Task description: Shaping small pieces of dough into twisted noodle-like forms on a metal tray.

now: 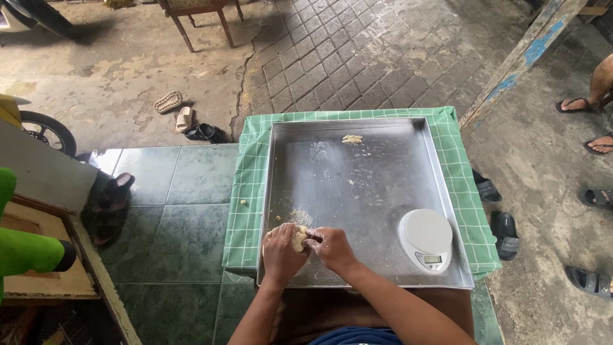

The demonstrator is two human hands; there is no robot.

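Both hands meet over the near left corner of a large metal tray [357, 191], seen from the head camera. Left hand [282, 250] is cupped around a small pale lump of dough [299, 237], fingers curled close so the lump sits against the palm and thumb. Right hand [332, 246] presses in from the other side, its fingertips pinched narrowly on the lump's edge; whether it grips the dough or only pushes on it is hard to make out at this size. The dough is held just above the tray floor, over a scatter of crumbs and flour.

On the tray's near right corner stands a round white kitchen scale [426, 238], well apart from the hands. A second small piece of dough [352, 138] lies near the far rim. The tray rests on a green checked cloth [250, 191] covering a small table, with one stray crumb on the cloth to the left. Around the table lie sandals on the concrete and tile floor; another person's sandalled feet [597, 121] show at the right edge, and a wooden chair [198, 16] stands far off.
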